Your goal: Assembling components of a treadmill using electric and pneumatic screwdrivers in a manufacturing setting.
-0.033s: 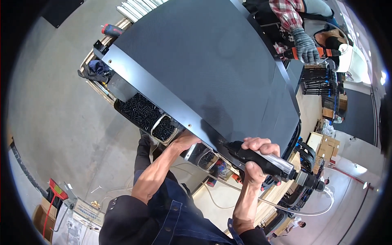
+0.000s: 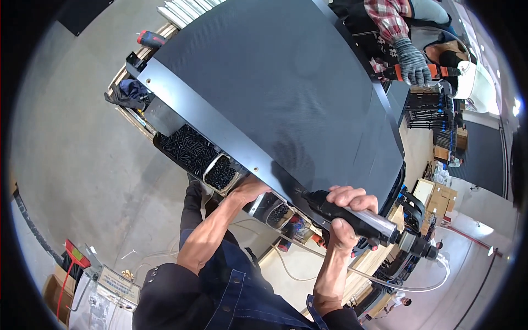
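Right hand (image 2: 345, 208): fingers wrapped fully around the dark body of a pneumatic driver (image 2: 352, 219), gripping it tight. The tool's tip points at the grey metal edge strip (image 2: 220, 129) of the large dark panel (image 2: 286, 82); a clear hose (image 2: 407, 286) trails from its rear end.

Left hand (image 2: 248, 191): partly curled, fingers tucked under the near edge of the strip, touching it; how far the fingers close beneath cannot be told.

Dark panel: lies flat, filling the upper middle of the view, its near long edge running diagonally from upper left to lower right.

Below that edge: a black tray of dark screws (image 2: 187, 148), then a small tin of screws (image 2: 221, 172) just beside the left hand, and another small tin (image 2: 279, 213) between the two hands.

Far corner: a red-handled screwdriver (image 2: 149, 39) on the wooden tabletop (image 2: 126, 74).

Far side: another person's gloved hand (image 2: 412, 66) at the panel's opposite edge, holding an orange tool (image 2: 434, 71).

Open room: bare concrete floor (image 2: 82, 165) to the left; cardboard boxes (image 2: 440, 198) crowd the right.
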The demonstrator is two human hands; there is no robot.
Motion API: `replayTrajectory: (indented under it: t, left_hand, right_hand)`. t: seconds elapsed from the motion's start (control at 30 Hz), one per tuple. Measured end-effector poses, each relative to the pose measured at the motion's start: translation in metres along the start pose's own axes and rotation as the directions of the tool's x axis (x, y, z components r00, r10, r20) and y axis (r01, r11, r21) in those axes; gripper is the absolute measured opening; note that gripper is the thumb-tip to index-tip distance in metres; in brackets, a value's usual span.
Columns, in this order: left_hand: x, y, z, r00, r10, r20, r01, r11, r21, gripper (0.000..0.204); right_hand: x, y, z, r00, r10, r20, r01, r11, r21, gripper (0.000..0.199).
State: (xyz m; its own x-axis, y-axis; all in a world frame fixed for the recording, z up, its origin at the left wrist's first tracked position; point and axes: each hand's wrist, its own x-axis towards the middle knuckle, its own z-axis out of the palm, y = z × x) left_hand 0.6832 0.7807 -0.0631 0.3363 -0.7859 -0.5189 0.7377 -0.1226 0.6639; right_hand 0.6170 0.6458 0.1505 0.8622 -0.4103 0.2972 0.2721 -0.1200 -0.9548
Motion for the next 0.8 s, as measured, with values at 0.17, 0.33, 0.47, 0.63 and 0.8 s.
replayTrajectory:
  t: [0.17, 0.33, 0.47, 0.63, 0.8]
  left_hand:
    - [-0.005, 0.003, 0.013, 0.992, 0.106, -0.066, -0.1, 0.991, 0.09, 0.045]
    - [0.004, -0.01, 0.016, 0.971, 0.225, -0.078, -0.223, 0.974, 0.025, 0.049]
    - [0.012, -0.03, 0.018, 0.927, 0.338, -0.164, -0.329, 0.941, 0.077, 0.04]
    - [0.013, -0.041, 0.003, 0.988, 0.156, 0.011, -0.146, 0.944, -0.297, 0.022]
    - [-0.016, -0.035, 0.001, 0.986, 0.159, 0.054, -0.153, 0.983, -0.102, 0.021]
  right_hand:
    - [0.002, 0.0, 0.012, 0.999, -0.008, 0.032, 0.009, 1.0, -0.015, 0.038]
    - [-0.002, 0.001, 0.008, 1.0, 0.028, 0.01, -0.028, 0.999, -0.042, 0.049]
    - [-0.004, 0.002, 0.007, 1.0, 0.025, 0.015, -0.025, 1.0, -0.005, 0.05]
    - [0.0, -0.01, 0.012, 0.995, 0.092, 0.029, -0.092, 0.995, -0.029, 0.07]
    - [-0.002, -0.003, 0.001, 0.998, 0.054, -0.018, -0.055, 0.997, -0.046, 0.074]
